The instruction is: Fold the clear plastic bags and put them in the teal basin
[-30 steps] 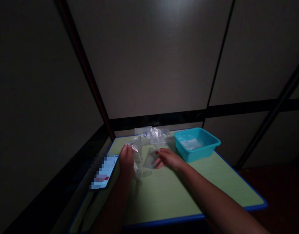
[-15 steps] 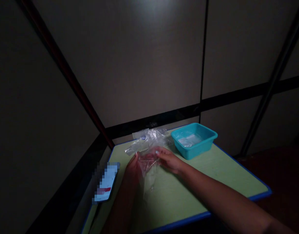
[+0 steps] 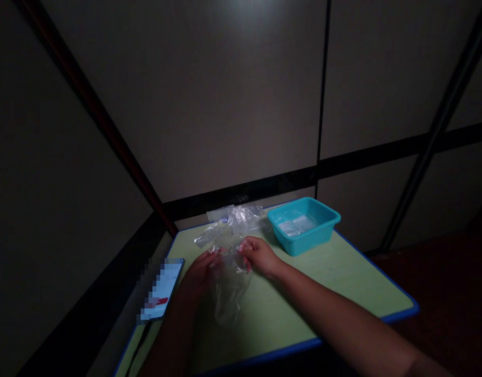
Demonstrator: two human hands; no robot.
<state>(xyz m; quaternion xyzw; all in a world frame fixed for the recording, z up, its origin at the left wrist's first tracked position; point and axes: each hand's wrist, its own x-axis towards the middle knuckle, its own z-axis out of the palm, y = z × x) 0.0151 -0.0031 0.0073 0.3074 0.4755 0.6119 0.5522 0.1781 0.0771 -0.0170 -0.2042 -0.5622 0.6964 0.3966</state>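
Observation:
A clear plastic bag (image 3: 230, 293) hangs between my two hands over the table. My left hand (image 3: 203, 266) pinches its upper edge on the left side. On the right side my right hand (image 3: 257, 255) grips the same bag, its thumb and fingers closed on the film. Just beyond my hands lies a crumpled pile of clear plastic bags (image 3: 244, 219) at the table's far edge. To the right of the pile stands a turquoise plastic basin (image 3: 309, 242), with a flat piece of clear plastic (image 3: 298, 225) inside it.
The pale green table (image 3: 343, 283) has a blue rim. A phone (image 3: 162, 290) with a lit, partly blurred screen lies at the left edge, a dark cable (image 3: 141, 343) below it. Panelled walls (image 3: 233, 115) close in behind and at the left.
My hands have come closer together on the bag, and its film is more bunched. My right hand's fingers have curled in. The whole view has shifted slightly.

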